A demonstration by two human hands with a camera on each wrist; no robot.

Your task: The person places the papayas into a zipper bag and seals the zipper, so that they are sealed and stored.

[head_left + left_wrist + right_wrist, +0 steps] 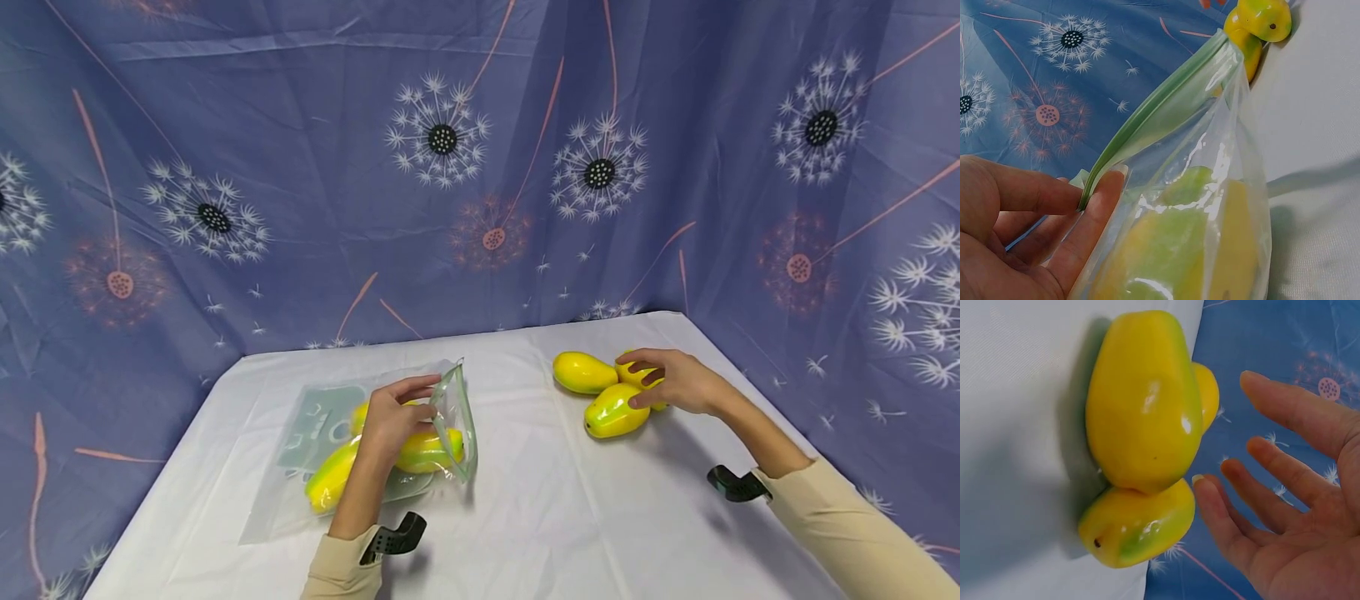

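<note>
A clear zip bag with a green-edged mouth lies on the left, its mouth facing right. Inside are yellow-green papayas, one toward the closed end and another near the mouth; part of a further one shows behind my left hand. In the left wrist view, that hand pinches the green rim between thumb and finger, holding the mouth apart. On the right, three papayas sit close together: one at left, one in front, one partly hidden behind. My right hand hovers over them, fingers spread and holding nothing.
A white cloth covers the table. Blue curtains with dandelion prints hang behind and at both sides. Each wrist carries a black camera mount, such as the right one.
</note>
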